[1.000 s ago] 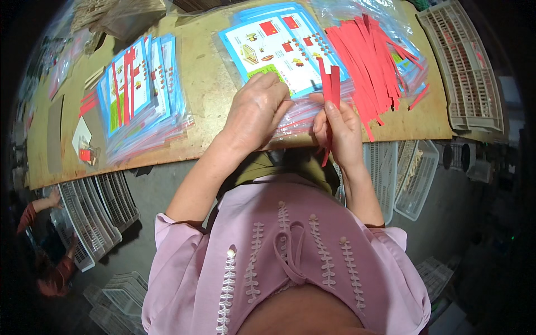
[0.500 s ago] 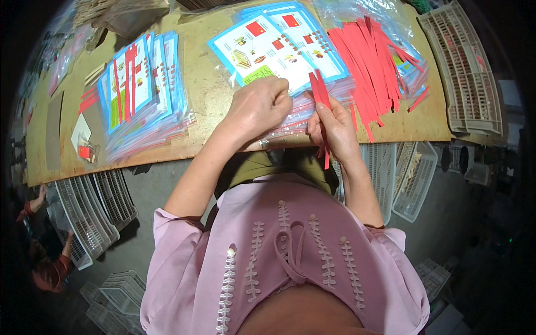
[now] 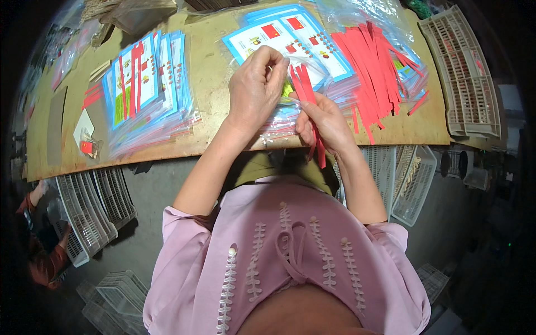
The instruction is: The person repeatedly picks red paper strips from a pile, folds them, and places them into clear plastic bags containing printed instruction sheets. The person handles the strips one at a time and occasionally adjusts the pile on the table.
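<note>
My right hand [image 3: 329,124] is closed round a few red paper strips [image 3: 306,92], their upper ends fanned out beyond the thumb. Beside it, my left hand [image 3: 254,92] is pinched at the raised edge of a clear plastic bag [image 3: 317,66]. The strips' tips are at the bag's lifted edge; whether they are inside it is hard to tell. Beneath both hands lies a stack of bagged cards [image 3: 335,53] with blue borders and printed pictures. A heap of loose red strips [image 3: 371,78] lies to the right, partly over more bags.
At the left of the wooden table [image 3: 215,120] is another stack of bagged cards [image 3: 151,70] with red strips on top. A beige plastic crate [image 3: 460,72] stands at the right edge. Crates [image 3: 84,215] sit below the table, near another person's arm [image 3: 53,265].
My left hand has moved up, lifting the bag's edge. The strips in my right hand have shifted slightly left and down, near that edge.
</note>
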`<state>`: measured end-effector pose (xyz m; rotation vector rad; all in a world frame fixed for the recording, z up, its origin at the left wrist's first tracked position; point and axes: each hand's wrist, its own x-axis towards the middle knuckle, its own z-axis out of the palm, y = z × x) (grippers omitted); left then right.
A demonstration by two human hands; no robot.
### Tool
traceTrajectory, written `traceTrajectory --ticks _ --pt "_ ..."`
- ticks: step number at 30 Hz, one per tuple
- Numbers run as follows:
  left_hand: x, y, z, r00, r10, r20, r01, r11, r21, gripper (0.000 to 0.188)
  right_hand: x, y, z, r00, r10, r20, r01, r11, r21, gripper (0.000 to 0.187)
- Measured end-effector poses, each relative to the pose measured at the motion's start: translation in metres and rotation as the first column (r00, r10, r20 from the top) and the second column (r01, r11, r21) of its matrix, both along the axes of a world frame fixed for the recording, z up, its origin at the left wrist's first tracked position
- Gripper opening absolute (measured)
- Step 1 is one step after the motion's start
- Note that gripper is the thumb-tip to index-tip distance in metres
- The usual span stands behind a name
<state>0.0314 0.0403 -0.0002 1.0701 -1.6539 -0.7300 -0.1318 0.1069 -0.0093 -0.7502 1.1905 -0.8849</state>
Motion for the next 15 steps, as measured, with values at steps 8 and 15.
traceTrajectory --ticks 8,15 --pt "-0.008 0.011 0.003 0.981 -0.113 0.159 0.165 0.912 -0.375 0.008 -0.013 -0.019 0.01 0.994 0.052 0.095 -0.059 0.996 0.074 0.025" --pt "0.009 0.013 -0.013 0.949 -0.289 0.128 0.286 0.957 0.036 0.031 -0.015 -0.038 0.024 0.979 0.038 0.198 -0.095 0.953 0.287 0.021"
